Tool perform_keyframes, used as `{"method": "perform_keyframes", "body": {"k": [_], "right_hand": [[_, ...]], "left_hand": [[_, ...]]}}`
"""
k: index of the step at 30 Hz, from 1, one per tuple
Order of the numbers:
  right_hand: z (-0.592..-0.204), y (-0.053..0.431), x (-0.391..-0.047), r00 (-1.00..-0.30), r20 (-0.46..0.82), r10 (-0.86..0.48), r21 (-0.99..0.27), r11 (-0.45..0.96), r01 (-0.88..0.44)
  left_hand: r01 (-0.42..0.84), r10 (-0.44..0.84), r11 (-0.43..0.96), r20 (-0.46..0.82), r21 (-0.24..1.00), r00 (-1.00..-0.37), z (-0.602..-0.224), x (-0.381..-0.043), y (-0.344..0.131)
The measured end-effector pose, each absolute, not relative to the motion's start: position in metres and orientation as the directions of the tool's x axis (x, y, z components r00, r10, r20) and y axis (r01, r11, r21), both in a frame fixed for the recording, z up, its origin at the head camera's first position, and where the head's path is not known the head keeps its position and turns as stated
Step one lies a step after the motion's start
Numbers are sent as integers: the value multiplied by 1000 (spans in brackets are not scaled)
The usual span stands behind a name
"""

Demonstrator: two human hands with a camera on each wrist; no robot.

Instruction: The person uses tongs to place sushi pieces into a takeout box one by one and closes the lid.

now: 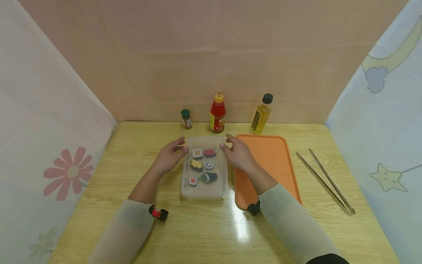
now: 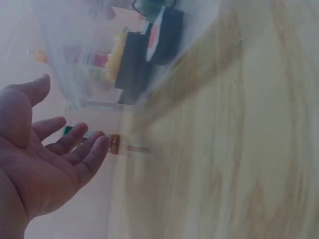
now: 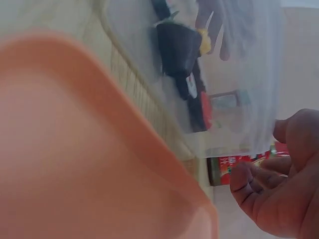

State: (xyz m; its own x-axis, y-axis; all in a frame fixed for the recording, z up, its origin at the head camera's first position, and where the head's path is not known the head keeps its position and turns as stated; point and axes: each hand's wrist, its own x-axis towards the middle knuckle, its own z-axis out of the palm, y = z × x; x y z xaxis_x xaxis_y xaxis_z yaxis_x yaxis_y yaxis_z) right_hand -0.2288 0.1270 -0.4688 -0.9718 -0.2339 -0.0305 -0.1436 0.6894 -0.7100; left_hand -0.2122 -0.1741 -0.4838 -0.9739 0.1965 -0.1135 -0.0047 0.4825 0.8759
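A clear plastic box (image 1: 205, 191) stands on the table between the two hands, with several sushi pieces inside. Among them are a hand roll (image 1: 209, 178), a yellow-topped piece (image 1: 196, 165) and a pink-topped piece (image 1: 209, 152). Whether a lid covers the box I cannot tell. Beside the box's far left corner is the left hand (image 1: 169, 156), its fingers loosely bent and nothing in them; the left wrist view shows its palm (image 2: 42, 164) apart from the wall. The right hand (image 1: 239, 152) is at the far right corner, thumb close to the rim, fingers (image 3: 244, 186) loosely curled around nothing.
An orange tray (image 1: 268, 157) lies right of the box, under the right forearm. Metal tongs (image 1: 324, 181) lie farther right. Along the back stand a small green-capped jar (image 1: 186, 120), a red sauce bottle (image 1: 218, 113) and an oil bottle (image 1: 261, 115).
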Motion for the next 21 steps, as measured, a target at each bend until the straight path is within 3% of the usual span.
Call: {"method": "perform_keyframes", "body": {"k": [11, 21], "right_hand": [[-481, 118, -247, -982, -88, -167, -754, 655, -44], [-487, 113, -251, -983, -174, -60, -842, 527, 117]], "left_hand": [[-28, 148, 445, -104, 895, -983, -501, -231, -162], [-75, 92, 398, -122, 914, -988, -502, -231, -155]]}}
